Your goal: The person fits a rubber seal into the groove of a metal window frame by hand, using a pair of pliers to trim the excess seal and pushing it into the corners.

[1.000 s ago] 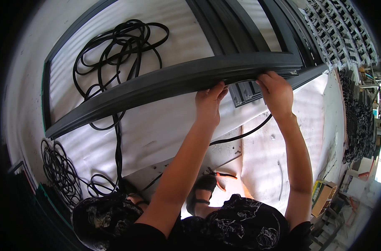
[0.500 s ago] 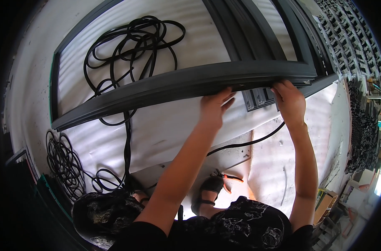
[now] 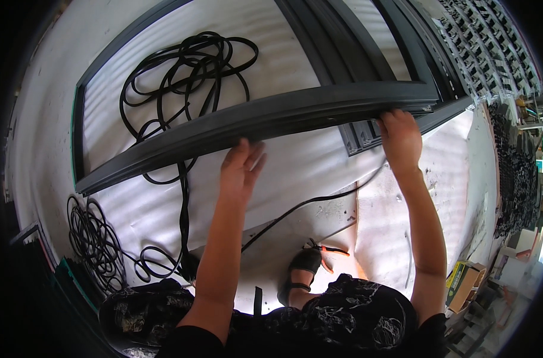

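Biggest thing here is the white corrugated sheet (image 3: 319, 173) covering the tabletop, probably there so the dark paint doesn't get scratched. On it lies a big dark window frame (image 3: 80, 125), well past both hands and wrapping around to the left.

Then there's the long dark frame bar (image 3: 271, 116), which runs across the view right at the fingertips. It looks lifted a bit off the sheet rather than lying flat, though I can't tell how high. Two hands spread well apart makes sense for something that long, since it'd tip otherwise.

Right hand (image 3: 401, 138) is curled over the bar's near edge close to its right end, gripping it. Left hand (image 3: 240, 169) is flat and open, fingers together, pressing up against the underside near the middle, more propping than grabbing.

A tangled loop of black rubber cord (image 3: 188, 77) sits beyond the left hand, inside the frame, and a strand trails down under the bar. Another coil (image 3: 92, 238) lies down to the left by the person's elbow. Orange-handled pliers (image 3: 328, 250) sit on the floor below, near a sandal.
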Available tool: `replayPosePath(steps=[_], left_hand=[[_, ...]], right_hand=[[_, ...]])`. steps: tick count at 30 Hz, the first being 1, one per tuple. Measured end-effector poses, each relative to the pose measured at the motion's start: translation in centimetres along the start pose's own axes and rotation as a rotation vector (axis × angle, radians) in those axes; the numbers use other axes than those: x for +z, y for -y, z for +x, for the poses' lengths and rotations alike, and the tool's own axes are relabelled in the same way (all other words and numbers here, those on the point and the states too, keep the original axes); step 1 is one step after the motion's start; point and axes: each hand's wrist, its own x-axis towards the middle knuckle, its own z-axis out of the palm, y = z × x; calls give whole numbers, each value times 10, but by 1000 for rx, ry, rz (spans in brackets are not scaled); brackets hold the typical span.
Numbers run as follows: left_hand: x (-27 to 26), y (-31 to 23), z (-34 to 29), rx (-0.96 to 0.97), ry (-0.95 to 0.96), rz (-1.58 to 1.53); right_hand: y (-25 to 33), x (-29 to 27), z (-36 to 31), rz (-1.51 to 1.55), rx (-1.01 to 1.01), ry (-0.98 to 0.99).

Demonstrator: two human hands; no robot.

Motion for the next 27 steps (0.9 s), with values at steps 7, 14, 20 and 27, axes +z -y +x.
replayPosePath(steps=[7, 14, 20, 27], left_hand=[[69, 60, 15, -51, 320, 292], [88, 84, 29, -14, 194, 128], [76, 68, 26, -64, 244, 113], [75, 68, 24, 125, 94, 72]], right_hand=[[13, 4, -2, 6, 58, -11], [23, 0, -7, 50, 109, 14], [71, 15, -40, 756, 228, 204], [95, 47, -15, 1824, 1088, 306]])
